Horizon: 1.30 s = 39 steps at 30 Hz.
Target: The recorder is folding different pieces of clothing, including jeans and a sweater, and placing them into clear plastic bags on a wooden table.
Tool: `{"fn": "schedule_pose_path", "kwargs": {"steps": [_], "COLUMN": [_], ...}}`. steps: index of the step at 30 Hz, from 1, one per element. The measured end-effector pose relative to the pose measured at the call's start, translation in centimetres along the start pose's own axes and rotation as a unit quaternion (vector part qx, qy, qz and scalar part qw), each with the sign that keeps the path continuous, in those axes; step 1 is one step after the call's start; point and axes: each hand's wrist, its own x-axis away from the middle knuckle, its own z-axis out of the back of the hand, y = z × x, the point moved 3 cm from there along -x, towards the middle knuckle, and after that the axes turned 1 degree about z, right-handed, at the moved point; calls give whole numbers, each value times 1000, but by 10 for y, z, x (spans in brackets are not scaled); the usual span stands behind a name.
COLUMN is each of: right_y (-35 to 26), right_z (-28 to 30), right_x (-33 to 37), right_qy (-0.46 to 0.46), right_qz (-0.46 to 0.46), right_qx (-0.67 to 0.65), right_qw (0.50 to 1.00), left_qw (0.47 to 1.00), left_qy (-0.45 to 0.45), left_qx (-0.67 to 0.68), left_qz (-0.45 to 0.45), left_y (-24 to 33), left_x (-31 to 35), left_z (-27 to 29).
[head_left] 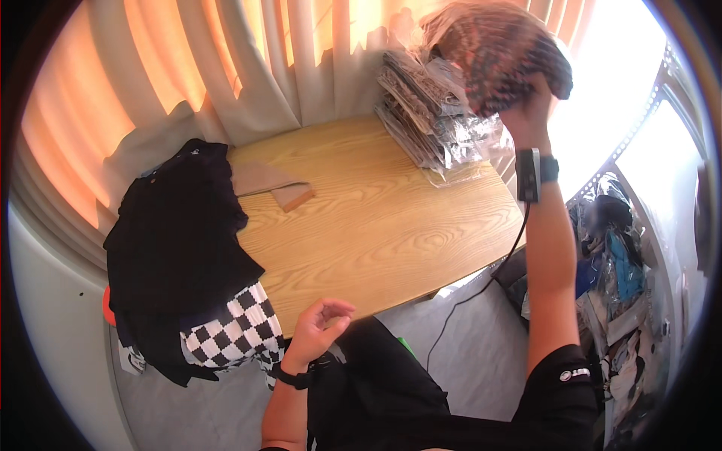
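Observation:
My right hand (532,105) is raised at the far right, gripping a folded patterned garment (500,56) in dark brown and reddish tones. Motion blurs the garment, and I cannot tell whether it is wrapped. It is held above and beside a stack of folded garments in clear plastic bags (429,113) on the table's far right corner. My left hand (322,325) hovers at the table's near edge, fingers loosely bent and thumb apart, holding nothing. Nearest to it are a black-and-white checkered cloth (237,327) and black garments (177,233) draped over the table's left end.
A beige piece of cloth or card (271,184) lies on the wooden table (376,233) by the black garments. Curtains (248,83) hang behind. At the right, a rack (662,105) stands beside piled bagged clothes (617,270). A black cable (470,297) hangs from my right wrist device.

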Motion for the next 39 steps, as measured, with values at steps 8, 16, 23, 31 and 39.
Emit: {"fn": "schedule_pose_path", "kwargs": {"steps": [8,16,23,31,39], "right_y": [16,13,18,9,7], "right_z": [122,142,153,118,128], "right_x": [-22,-60,-88,-37,-29], "right_qy": [288,217,274,234,60], "right_qz": [-214,-233,-150,-212,-137], "right_qx": [233,238,306,255,419], "right_qw": [904,918,899,914,895], "left_qw": [993,991,987,985,988], "left_qy": [115,114,132,108,114], "left_qx": [1,-55,-70,-116,-77], "left_qz": [-37,-44,-56,-75,-75], "left_y": [-19,-16,-18,-14,-14], "left_x": [-23,-22,-23,-24,-26], "left_z": [6,7,3,7,5]}}
